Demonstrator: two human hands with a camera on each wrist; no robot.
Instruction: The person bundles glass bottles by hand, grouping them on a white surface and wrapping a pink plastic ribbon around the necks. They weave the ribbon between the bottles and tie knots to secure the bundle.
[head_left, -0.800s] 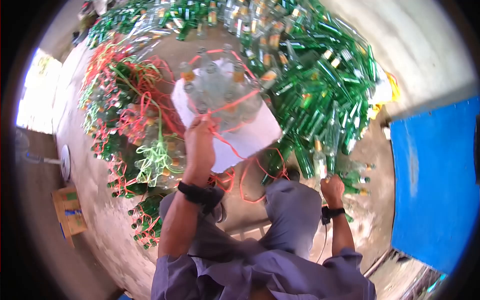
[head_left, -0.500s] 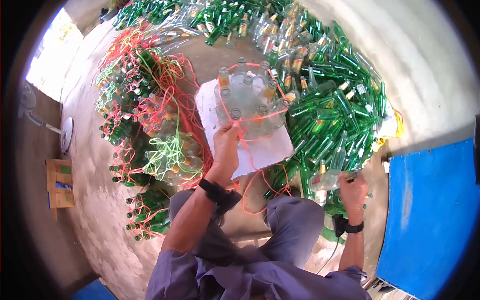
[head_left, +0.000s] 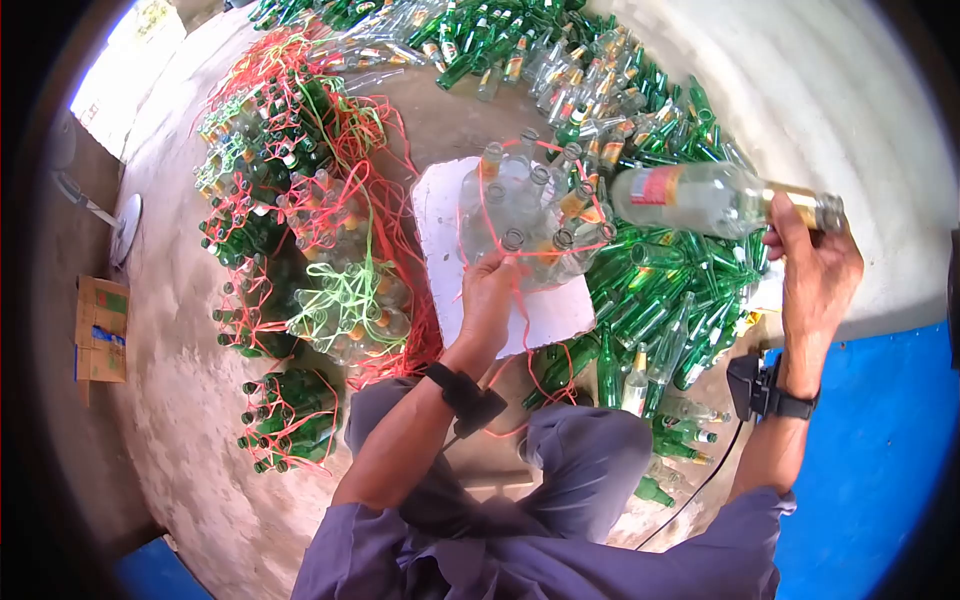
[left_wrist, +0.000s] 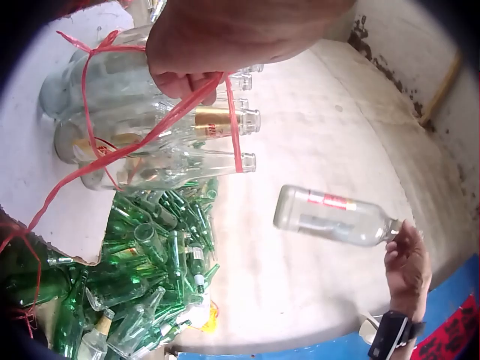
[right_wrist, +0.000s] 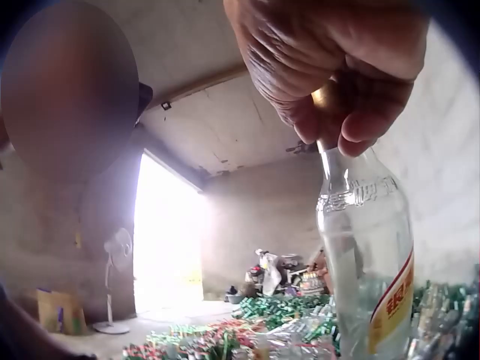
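My left hand point(head_left: 485, 300) pinches red plastic twine point(left_wrist: 169, 120) at the near side of a cluster of clear glass bottles point(head_left: 540, 215). The twine loops around their necks. They stand upright on a white board point(head_left: 440, 245). My right hand point(head_left: 818, 275) grips a clear glass bottle point(head_left: 690, 198) by its gold-wrapped neck, held up to the right of the cluster. It lies nearly level in the head view, its base toward the cluster. A red and yellow label point(right_wrist: 394, 304) shows in the right wrist view.
Loose green bottles point(head_left: 690, 260) are heaped right of the board, with more bottles behind. Twine-tied bundles point(head_left: 290, 410) stand on the left beside a tangle of red twine point(head_left: 400, 290). A blue panel point(head_left: 880, 440) leans at right; a cardboard box point(head_left: 102, 330) sits far left.
The right hand has risen from low by the green bottles at right, lifting the clear bottle and swinging it up beside the cluster. The left hand keeps its hold on the twine.
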